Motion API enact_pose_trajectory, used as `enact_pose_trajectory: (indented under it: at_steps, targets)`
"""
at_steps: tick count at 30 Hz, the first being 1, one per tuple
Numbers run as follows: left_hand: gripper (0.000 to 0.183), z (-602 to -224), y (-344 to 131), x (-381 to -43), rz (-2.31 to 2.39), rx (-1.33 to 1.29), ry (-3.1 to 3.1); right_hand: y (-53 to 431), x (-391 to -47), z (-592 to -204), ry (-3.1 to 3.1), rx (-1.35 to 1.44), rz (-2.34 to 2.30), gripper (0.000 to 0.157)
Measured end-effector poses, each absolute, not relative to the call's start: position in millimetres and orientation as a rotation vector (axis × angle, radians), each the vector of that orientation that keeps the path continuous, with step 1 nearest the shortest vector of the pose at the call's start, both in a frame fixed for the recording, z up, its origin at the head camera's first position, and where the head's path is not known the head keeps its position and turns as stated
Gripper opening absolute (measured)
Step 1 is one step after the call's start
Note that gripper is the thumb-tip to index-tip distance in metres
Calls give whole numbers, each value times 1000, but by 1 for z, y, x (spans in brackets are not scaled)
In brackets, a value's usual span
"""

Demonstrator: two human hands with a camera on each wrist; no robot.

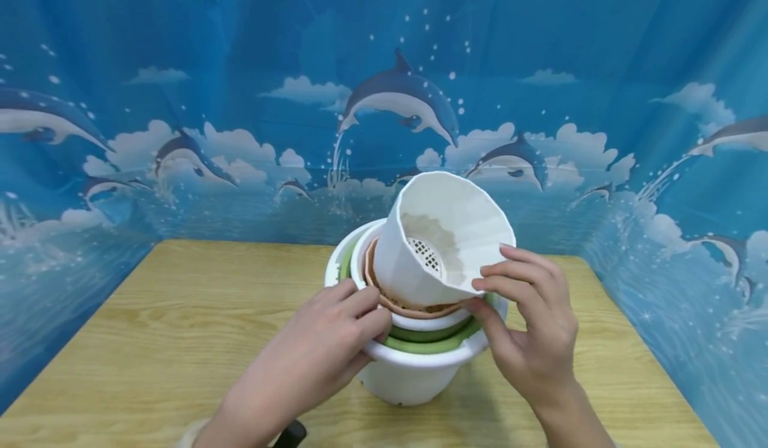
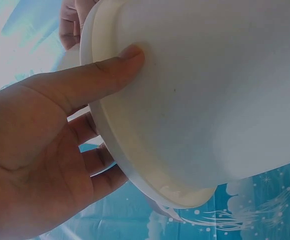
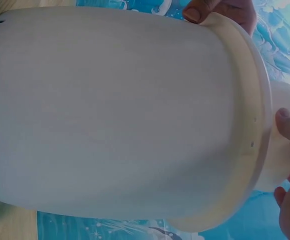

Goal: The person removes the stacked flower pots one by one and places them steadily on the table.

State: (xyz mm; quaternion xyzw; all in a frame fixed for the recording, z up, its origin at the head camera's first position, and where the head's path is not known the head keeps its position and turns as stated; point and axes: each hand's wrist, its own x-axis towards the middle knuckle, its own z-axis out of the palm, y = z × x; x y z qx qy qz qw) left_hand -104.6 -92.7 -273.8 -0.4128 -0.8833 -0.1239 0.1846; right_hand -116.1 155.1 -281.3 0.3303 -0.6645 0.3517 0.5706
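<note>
A stack of nested plant pots stands on the table: a large white pot [image 1: 408, 378] outside, then a green pot [image 1: 429, 346], another white pot [image 1: 414, 327] and a terracotta-coloured pot [image 1: 420, 313]. Over these leans a small white pot [image 1: 393, 255], its mouth tilted toward the right, with a brownish stain and a mesh of holes at its bottom. My left hand [image 1: 327, 338] grips the stack's left rim, thumb [image 2: 130, 57] against the outer wall. With thumb and fingers, my right hand [image 1: 534, 321] pinches the small pot's rim at the lower right.
The stack stands on a light wood-grain table [image 1: 210, 308]. A black object [image 1: 291, 433] shows at the bottom edge by my left wrist. Behind and on both sides hangs a blue dolphin-print curtain [image 1: 270, 48].
</note>
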Motion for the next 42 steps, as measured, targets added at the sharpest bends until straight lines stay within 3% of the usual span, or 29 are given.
enact_pose_trajectory:
  at_steps: [15, 28, 42]
  targets:
    - [21, -274, -93, -104, -334, -1163, -2501, 148, -114, -274, -1362, 660, 886, 47]
    - [21, -273, -95, -103, -313, -1155, -2503, 155, -115, -269, -1209, 644, 974, 44]
    - [26, -265, -111, -97, -353, -1230, -2546, 190, -135, -276, -1279, 498, 835, 52]
